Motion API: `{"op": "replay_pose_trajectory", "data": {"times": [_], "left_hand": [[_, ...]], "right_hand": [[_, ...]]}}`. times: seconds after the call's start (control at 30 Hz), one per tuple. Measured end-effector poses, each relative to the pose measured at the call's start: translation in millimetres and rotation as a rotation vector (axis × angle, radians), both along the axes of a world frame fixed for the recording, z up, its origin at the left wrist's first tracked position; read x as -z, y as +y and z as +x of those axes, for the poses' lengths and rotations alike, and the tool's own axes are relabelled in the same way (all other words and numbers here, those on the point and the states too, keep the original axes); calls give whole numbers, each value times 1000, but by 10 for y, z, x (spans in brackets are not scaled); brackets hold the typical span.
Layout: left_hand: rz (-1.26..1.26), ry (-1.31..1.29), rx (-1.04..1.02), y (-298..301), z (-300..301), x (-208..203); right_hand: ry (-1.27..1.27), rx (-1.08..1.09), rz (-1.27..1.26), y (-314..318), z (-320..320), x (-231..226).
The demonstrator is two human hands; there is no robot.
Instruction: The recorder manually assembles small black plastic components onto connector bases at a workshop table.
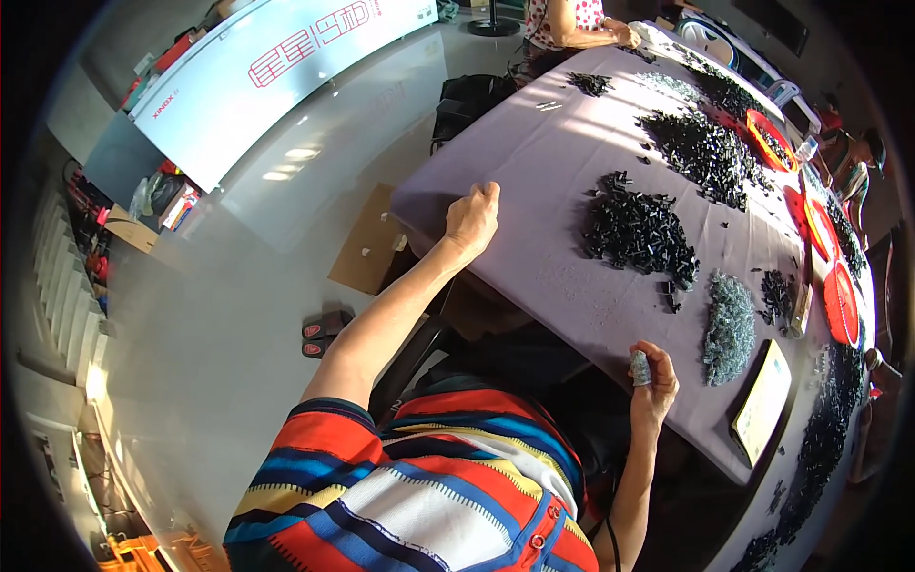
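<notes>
My left hand [473, 223] is closed above the left corner of the cloth-covered table [534, 143]. What its fingers hold, if anything, is too small to make out. Beside the near table edge, my right hand [658, 383] is curled, with a pale, speckled, translucent thing [640, 368] at its fingers. Just right of that hand lies a heap of small clear greenish pieces [729, 329]. Farther in on the cloth is a pile of short black pieces [639, 231], apart from both hands.
A larger black heap [705, 153] lies farther back. Red baskets [841, 303] line the right side, near a yellowish flat box [761, 402]. Another person's arm [581, 36] rests at the far end. Flattened cardboard [367, 243] and dark slippers [324, 332] lie on the floor.
</notes>
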State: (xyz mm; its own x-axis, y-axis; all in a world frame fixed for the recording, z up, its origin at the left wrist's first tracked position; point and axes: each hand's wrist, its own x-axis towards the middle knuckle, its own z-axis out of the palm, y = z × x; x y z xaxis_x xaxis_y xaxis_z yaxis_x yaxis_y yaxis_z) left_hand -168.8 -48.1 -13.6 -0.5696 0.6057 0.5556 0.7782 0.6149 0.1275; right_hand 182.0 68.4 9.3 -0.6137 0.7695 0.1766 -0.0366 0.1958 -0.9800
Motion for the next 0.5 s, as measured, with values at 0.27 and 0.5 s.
{"op": "replay_pose_trajectory", "data": {"times": [0.27, 0.5], "left_hand": [[539, -406, 34, -428, -98, -165], [1326, -1125, -321, -1596, -529, 248]], "right_hand": [[-15, 15, -2, -10, -21, -5], [-38, 13, 54, 25, -28, 39]]}}
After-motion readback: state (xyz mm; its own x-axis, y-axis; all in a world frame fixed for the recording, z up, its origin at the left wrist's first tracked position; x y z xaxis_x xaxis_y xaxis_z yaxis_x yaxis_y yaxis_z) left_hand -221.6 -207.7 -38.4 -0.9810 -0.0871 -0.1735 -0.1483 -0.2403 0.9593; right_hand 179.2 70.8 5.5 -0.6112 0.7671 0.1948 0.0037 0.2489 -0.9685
